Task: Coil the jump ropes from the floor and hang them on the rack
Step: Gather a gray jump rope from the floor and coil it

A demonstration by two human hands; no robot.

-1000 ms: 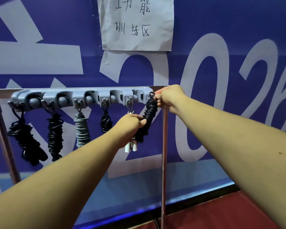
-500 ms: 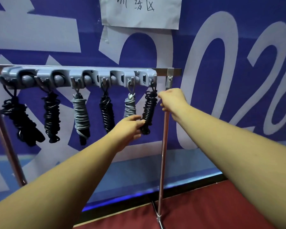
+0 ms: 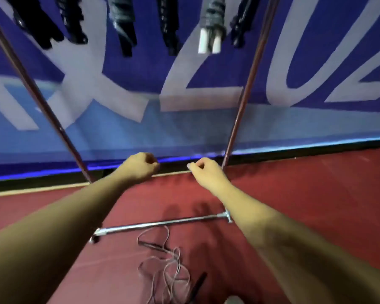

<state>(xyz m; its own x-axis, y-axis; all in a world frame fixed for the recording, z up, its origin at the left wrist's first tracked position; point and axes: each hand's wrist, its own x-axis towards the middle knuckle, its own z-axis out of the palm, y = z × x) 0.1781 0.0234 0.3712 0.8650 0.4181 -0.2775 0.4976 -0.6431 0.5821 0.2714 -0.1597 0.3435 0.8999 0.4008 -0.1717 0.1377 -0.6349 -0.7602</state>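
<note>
A loose pale jump rope (image 3: 162,268) with black handles lies tangled on the red floor, just in front of the rack's base bar (image 3: 160,224). Several coiled ropes hang along the top edge, among them a grey one with white handles (image 3: 210,29) and a black one (image 3: 242,20) at the right end. My left hand (image 3: 140,166) and my right hand (image 3: 204,172) hover side by side above the floor with fingers loosely curled, holding nothing. The rack's hook bar is out of view.
Two slanted metal rack poles, left (image 3: 37,95) and right (image 3: 248,84), frame my hands. A blue banner wall (image 3: 294,128) stands behind, with a black strip at its foot. A shoe tip (image 3: 233,300) shows at the bottom edge.
Both hands let go of the black coiled rope at the rack's right end and dropped down. The view tilted down to the floor, revealing the loose rope.
</note>
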